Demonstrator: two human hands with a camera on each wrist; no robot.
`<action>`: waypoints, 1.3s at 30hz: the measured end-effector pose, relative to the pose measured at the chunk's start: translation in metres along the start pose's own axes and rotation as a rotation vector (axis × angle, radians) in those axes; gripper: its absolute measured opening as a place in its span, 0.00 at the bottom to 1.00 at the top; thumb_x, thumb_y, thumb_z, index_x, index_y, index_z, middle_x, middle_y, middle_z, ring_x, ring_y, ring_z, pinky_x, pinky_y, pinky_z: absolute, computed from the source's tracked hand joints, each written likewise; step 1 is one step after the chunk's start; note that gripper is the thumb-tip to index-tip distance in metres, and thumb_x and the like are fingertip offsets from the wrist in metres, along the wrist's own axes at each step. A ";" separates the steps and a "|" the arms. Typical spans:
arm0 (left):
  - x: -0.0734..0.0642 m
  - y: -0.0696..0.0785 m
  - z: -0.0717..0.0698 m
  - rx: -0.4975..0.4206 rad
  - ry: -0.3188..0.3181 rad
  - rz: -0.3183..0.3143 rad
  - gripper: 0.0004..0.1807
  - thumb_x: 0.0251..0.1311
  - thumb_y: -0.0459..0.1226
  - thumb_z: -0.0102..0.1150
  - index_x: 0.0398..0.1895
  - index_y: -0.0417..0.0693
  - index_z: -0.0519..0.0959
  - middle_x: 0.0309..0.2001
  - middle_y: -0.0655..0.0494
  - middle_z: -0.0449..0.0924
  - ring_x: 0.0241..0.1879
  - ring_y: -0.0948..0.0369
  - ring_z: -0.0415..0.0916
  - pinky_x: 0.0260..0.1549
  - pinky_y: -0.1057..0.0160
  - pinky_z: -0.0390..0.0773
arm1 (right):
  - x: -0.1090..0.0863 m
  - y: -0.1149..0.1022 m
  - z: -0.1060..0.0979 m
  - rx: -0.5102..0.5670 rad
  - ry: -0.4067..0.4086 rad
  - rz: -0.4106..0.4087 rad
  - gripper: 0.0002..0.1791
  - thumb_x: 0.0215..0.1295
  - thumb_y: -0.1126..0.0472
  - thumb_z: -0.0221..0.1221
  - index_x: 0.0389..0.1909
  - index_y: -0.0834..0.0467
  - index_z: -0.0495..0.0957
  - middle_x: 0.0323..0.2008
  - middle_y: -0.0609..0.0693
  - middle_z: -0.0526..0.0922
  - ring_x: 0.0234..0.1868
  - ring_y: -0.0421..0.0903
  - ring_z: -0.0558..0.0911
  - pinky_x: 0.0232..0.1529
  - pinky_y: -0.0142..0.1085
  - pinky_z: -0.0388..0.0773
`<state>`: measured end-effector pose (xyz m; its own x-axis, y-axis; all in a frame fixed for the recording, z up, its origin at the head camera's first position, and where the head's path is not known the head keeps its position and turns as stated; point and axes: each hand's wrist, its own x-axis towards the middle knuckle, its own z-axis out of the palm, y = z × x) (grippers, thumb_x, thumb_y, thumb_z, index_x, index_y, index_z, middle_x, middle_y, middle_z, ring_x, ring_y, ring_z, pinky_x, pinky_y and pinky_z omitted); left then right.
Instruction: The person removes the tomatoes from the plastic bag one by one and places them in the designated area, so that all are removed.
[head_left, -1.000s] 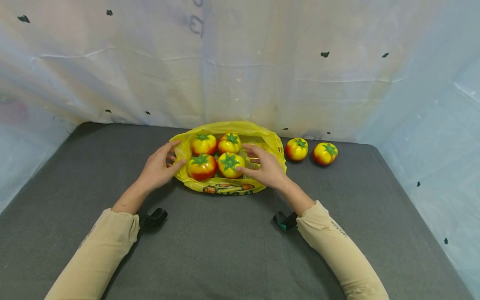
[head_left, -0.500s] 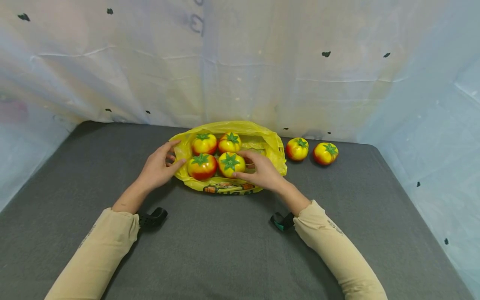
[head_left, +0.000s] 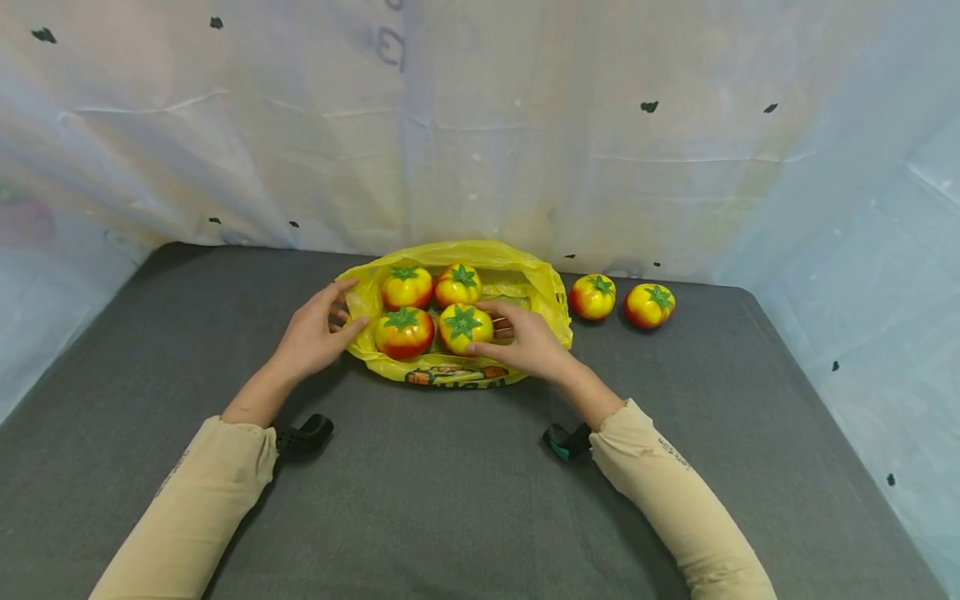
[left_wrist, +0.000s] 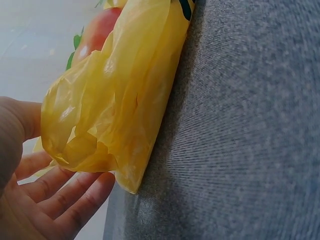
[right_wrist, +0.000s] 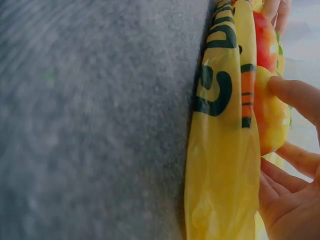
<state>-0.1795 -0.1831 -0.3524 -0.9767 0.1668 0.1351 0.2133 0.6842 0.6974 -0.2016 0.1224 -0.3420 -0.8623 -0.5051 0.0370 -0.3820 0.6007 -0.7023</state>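
Pale plastic sheeting [head_left: 487, 125] hangs beyond a grey tabletop [head_left: 450, 500]. One red-and-yellow tomato [head_left: 465, 327], near right in an open yellow plastic bag [head_left: 553, 304], is pinched between the right hand's [head_left: 528, 343] thumb and fingers. Three companion tomatoes [head_left: 405, 335] sit left and far of it. Left hand [head_left: 311, 333], thumb and fingers apart, touches the bag's left rim. Two loose tomatoes [head_left: 592, 297] lie outside, right.
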 end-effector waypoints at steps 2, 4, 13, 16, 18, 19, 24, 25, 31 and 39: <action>0.000 0.000 0.000 0.001 0.001 0.001 0.33 0.68 0.40 0.53 0.72 0.39 0.56 0.55 0.35 0.66 0.48 0.43 0.73 0.44 0.45 0.78 | -0.002 0.000 -0.002 -0.002 0.008 0.016 0.35 0.59 0.52 0.66 0.66 0.56 0.68 0.60 0.55 0.75 0.56 0.52 0.79 0.55 0.42 0.78; 0.000 0.000 0.000 -0.001 0.001 0.002 0.33 0.68 0.40 0.53 0.72 0.39 0.56 0.55 0.35 0.66 0.48 0.43 0.73 0.44 0.45 0.78 | -0.003 0.001 -0.004 0.003 0.014 0.025 0.34 0.59 0.51 0.66 0.66 0.55 0.68 0.60 0.54 0.75 0.55 0.52 0.79 0.55 0.42 0.78; 0.001 -0.003 0.001 0.002 0.003 0.006 0.33 0.68 0.39 0.53 0.72 0.38 0.57 0.54 0.35 0.66 0.48 0.43 0.73 0.44 0.44 0.78 | -0.009 0.002 -0.012 0.031 0.035 0.031 0.34 0.60 0.50 0.66 0.66 0.55 0.69 0.60 0.55 0.75 0.56 0.52 0.78 0.55 0.44 0.78; 0.001 -0.002 0.001 0.001 0.004 0.006 0.32 0.68 0.39 0.53 0.72 0.38 0.57 0.54 0.35 0.66 0.48 0.43 0.73 0.44 0.44 0.78 | -0.012 0.002 -0.015 0.041 0.045 0.039 0.34 0.60 0.50 0.66 0.66 0.55 0.68 0.60 0.55 0.75 0.56 0.53 0.78 0.56 0.45 0.77; 0.001 -0.002 0.001 0.001 0.003 0.006 0.32 0.68 0.39 0.53 0.72 0.38 0.57 0.54 0.35 0.66 0.48 0.43 0.73 0.44 0.44 0.78 | -0.015 0.001 -0.017 0.043 0.052 0.045 0.34 0.60 0.50 0.66 0.66 0.55 0.68 0.60 0.55 0.75 0.57 0.53 0.78 0.57 0.46 0.76; 0.001 -0.002 0.001 0.001 0.002 0.006 0.32 0.68 0.39 0.53 0.72 0.38 0.57 0.55 0.35 0.66 0.48 0.43 0.73 0.44 0.44 0.78 | -0.016 0.001 -0.019 0.042 0.056 0.048 0.34 0.60 0.50 0.66 0.66 0.55 0.68 0.60 0.55 0.75 0.57 0.53 0.78 0.57 0.46 0.76; 0.002 -0.003 0.001 0.002 0.003 -0.002 0.32 0.68 0.39 0.53 0.72 0.39 0.57 0.54 0.35 0.67 0.48 0.43 0.73 0.44 0.44 0.78 | -0.021 0.001 -0.026 0.038 0.087 0.054 0.34 0.59 0.51 0.66 0.65 0.55 0.69 0.59 0.55 0.76 0.56 0.53 0.78 0.57 0.47 0.76; 0.002 -0.003 0.002 0.001 0.004 -0.002 0.32 0.68 0.39 0.53 0.72 0.39 0.57 0.55 0.35 0.67 0.47 0.43 0.73 0.44 0.44 0.78 | -0.022 0.002 -0.028 0.038 0.095 0.051 0.34 0.59 0.51 0.67 0.65 0.56 0.70 0.59 0.55 0.76 0.56 0.53 0.79 0.56 0.47 0.77; 0.001 -0.005 0.003 0.002 0.004 -0.012 0.32 0.68 0.39 0.53 0.72 0.39 0.57 0.55 0.34 0.66 0.47 0.44 0.72 0.44 0.44 0.77 | -0.028 0.007 -0.036 0.031 0.131 0.056 0.34 0.58 0.52 0.67 0.65 0.56 0.69 0.60 0.55 0.75 0.57 0.54 0.78 0.56 0.47 0.76; 0.001 -0.006 0.002 0.007 0.007 -0.009 0.33 0.68 0.39 0.53 0.72 0.39 0.56 0.56 0.33 0.66 0.48 0.43 0.72 0.44 0.43 0.77 | -0.037 0.016 -0.051 0.022 0.161 0.120 0.36 0.59 0.48 0.66 0.66 0.54 0.67 0.59 0.54 0.75 0.57 0.53 0.77 0.57 0.46 0.76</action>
<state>-0.1818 -0.1862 -0.3579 -0.9787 0.1557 0.1335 0.2045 0.6906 0.6937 -0.1923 0.1824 -0.3182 -0.9439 -0.3239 0.0644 -0.2676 0.6359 -0.7239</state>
